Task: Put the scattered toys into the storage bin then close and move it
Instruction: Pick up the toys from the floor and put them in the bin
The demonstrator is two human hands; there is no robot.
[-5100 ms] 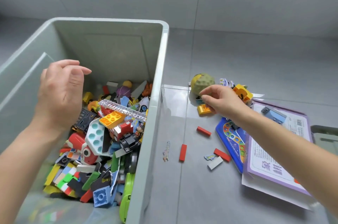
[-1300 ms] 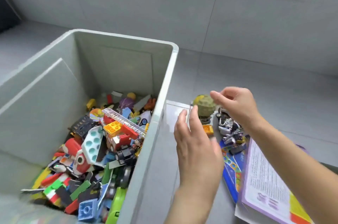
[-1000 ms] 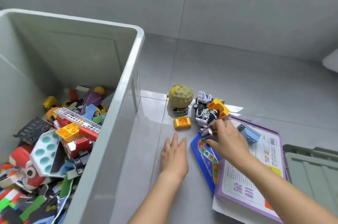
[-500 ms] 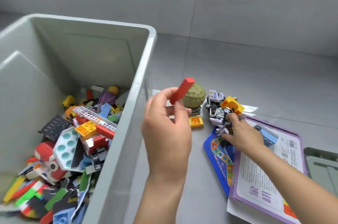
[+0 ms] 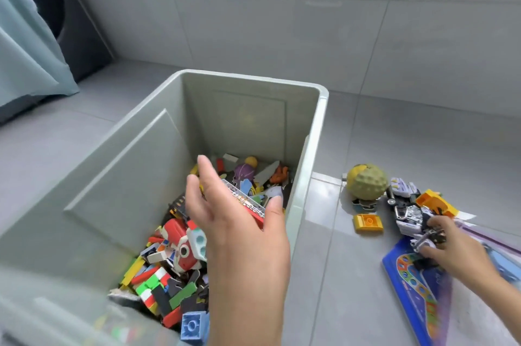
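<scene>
The grey-green storage bin (image 5: 248, 83) stands open on the floor, its bottom covered with several mixed toys and bricks. My left hand (image 5: 234, 221) hovers over the bin's inside with fingers spread and nothing in it. To the right, my right hand (image 5: 451, 244) grips a grey and white toy vehicle (image 5: 408, 213) on the floor. Beside it lie a bumpy yellow-green ball (image 5: 366, 182), a small yellow brick (image 5: 368, 223) and an orange brick (image 5: 434, 201).
A blue game board (image 5: 414, 286) and a purple-edged booklet (image 5: 479, 235) lie under my right forearm. A pale blue curtain (image 5: 25, 43) and a dark object stand at the far left. A tiled wall runs behind the bin.
My left hand carried a red brick from the floor over the bin and now holds nothing. My right hand stays on the grey toy vehicle.
</scene>
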